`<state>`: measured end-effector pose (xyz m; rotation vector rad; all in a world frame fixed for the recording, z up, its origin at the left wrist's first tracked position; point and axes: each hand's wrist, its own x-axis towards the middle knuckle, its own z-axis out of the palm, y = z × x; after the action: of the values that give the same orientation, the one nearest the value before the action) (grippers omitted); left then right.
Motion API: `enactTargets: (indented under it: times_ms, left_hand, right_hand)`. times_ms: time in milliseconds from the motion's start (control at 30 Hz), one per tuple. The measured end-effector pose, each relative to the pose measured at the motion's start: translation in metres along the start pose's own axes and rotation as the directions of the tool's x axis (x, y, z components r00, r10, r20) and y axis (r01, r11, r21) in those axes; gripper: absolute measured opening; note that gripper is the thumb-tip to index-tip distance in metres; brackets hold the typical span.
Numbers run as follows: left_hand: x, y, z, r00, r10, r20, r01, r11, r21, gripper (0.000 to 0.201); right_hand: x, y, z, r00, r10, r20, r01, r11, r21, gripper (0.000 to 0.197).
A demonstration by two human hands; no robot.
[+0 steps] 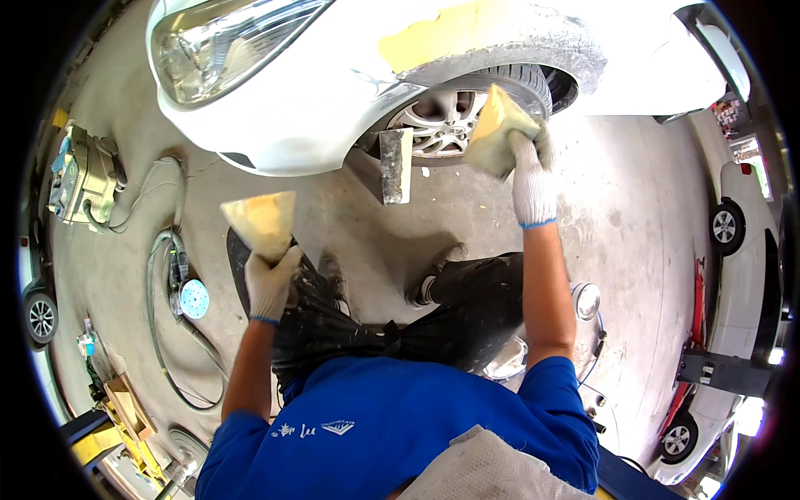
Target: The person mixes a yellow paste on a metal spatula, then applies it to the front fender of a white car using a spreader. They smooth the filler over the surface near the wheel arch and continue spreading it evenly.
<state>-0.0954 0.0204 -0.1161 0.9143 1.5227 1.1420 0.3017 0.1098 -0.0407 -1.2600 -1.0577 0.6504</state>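
Note:
My left hand, in a pale knitted glove with a blue cuff, grips a wide putty spreader smeared with yellow filler. It is held over my left knee, away from the car. Closed on a second putty spreader is my gloved right hand, raised in front of the front wheel. Yellow filler coats that blade too, and it looks slightly blurred. Above the wheel, the white car's fender has grey sanded areas and a broad yellow filler patch. Neither blade visibly touches the fender.
A block-shaped piece, dark and white, is in front of the wheel. To the left, a disc sander with a hose lies near a machine. A round lamp is by my right leg. White cars stand farther right.

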Motion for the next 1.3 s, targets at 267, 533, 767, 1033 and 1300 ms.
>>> enactTargets:
  times_ms: [267, 533, 767, 1033, 1300]
  left_hand:
    - [-0.040, 0.093, 0.068, 0.815, 0.161, 0.557, -0.332, 0.917, 0.222, 0.033]
    - [-0.040, 0.084, 0.038, 0.755, 0.528, 0.389, -0.612, 0.780, 0.131, 0.033]
    - [-0.022, 0.039, 0.062, 0.432, 0.792, 0.431, -0.877, 0.258, 0.405, 0.074]
    - [-0.045, -0.027, 0.040, 0.842, 0.251, 0.478, -0.491, 0.725, 0.483, 0.051]
    - [-0.030, -0.021, -0.096, 0.985, -0.166, -0.037, 0.170, 0.957, 0.235, 0.036]
  right_hand:
    - [-0.109, -0.101, 0.037, 0.900, -0.250, 0.356, 0.189, 0.962, 0.197, 0.032]
    - [-0.123, -0.086, 0.028, 0.799, -0.085, 0.595, 0.405, 0.808, -0.429, 0.031]
    - [-0.158, -0.071, 0.080, 0.785, 0.455, 0.421, -0.618, 0.522, 0.588, 0.031]
    - [-0.145, -0.082, 0.090, 0.801, 0.357, 0.481, -0.599, 0.481, 0.640, 0.038]
    - [-0.031, -0.071, 0.046, 0.630, -0.655, 0.417, 0.740, 0.343, -0.579, 0.041]
